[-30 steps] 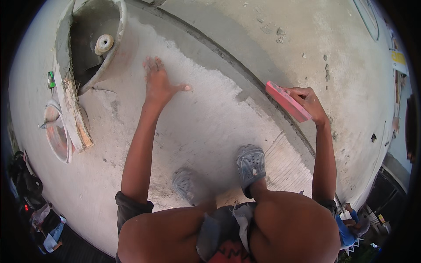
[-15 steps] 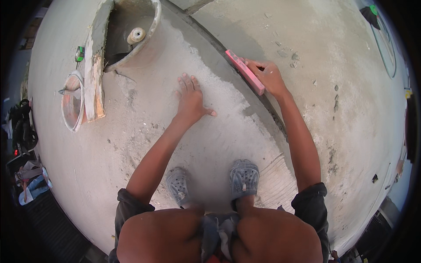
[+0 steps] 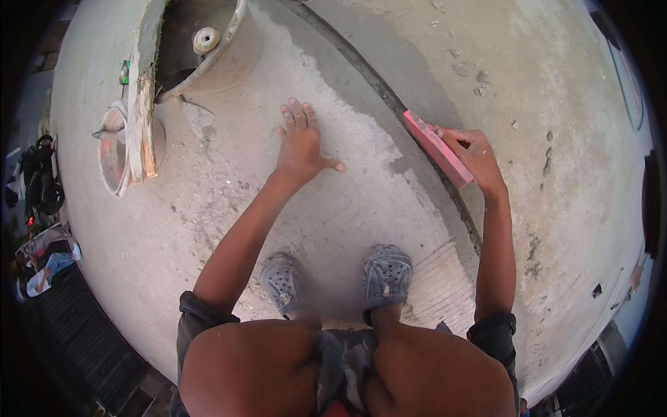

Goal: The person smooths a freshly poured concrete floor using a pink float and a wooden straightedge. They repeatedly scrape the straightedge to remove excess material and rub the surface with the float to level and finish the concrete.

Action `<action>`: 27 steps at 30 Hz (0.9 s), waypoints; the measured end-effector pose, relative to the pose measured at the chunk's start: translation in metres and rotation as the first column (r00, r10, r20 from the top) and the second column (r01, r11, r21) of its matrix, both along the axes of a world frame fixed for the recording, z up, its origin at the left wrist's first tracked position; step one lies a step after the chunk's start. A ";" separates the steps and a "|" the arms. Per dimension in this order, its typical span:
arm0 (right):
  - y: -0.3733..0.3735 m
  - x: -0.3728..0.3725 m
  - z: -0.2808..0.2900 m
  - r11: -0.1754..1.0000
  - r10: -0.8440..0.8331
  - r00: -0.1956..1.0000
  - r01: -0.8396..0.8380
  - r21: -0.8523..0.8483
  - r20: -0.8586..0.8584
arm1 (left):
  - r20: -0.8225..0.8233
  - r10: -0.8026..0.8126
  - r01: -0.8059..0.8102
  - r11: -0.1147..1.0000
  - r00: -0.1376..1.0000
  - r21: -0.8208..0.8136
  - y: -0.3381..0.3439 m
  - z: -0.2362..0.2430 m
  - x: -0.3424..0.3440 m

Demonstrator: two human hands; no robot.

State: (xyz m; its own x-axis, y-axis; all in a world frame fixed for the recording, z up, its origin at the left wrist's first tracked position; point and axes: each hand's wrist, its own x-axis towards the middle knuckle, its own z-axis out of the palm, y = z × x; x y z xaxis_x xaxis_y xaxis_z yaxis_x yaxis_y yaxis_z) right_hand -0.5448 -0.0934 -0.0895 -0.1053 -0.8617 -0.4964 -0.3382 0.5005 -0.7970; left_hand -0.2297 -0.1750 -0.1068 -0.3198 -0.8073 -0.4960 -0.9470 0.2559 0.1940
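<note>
My right hand (image 3: 479, 158) is closed around a pink hand float (image 3: 436, 147), gripping it from its right side. The float lies along a dark groove (image 3: 379, 85) in the concrete, next to a band of damp grey cement (image 3: 417, 73). My left hand (image 3: 300, 144) rests palm down on the pale, dusty concrete (image 3: 354, 208), fingers spread and nothing in it.
At the upper left stands a large cement-stained tub (image 3: 240, 42) with a pale roller-like piece (image 3: 206, 40) inside. A rough wooden board (image 3: 142, 111) leans by a smaller bucket (image 3: 112, 163) and a green tape measure (image 3: 124, 72). Grey clogs (image 3: 388, 274) cover my feet.
My right hand has drawn the pink float along the groove, toward me and to the right. My left hand stays spread on the concrete. The view has shifted slightly.
</note>
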 end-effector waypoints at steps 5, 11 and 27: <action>-0.039 0.025 -0.004 0.993 -0.058 0.998 0.059 -0.103 0.013 | -0.003 -0.008 0.008 1.000 1.000 0.011 -0.002 0.004 -0.001; -0.055 0.027 -0.020 0.987 0.023 0.997 -0.034 -0.159 -0.067 | -0.054 -0.022 0.021 1.000 0.998 -0.019 -0.001 0.002 0.001; 0.101 -0.041 0.028 0.996 -0.078 0.997 0.078 0.039 -0.021 | -0.033 -0.066 0.063 0.994 0.997 -0.087 0.001 -0.018 0.016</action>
State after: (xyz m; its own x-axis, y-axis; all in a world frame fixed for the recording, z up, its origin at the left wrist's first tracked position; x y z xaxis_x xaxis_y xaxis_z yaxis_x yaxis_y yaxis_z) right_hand -0.5855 0.0072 -0.0615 -0.1813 -0.8300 -0.5275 -0.3118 0.5572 -0.7696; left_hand -0.2136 -0.1742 -0.1245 -0.3886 -0.8237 -0.4130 -0.9209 0.3331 0.2022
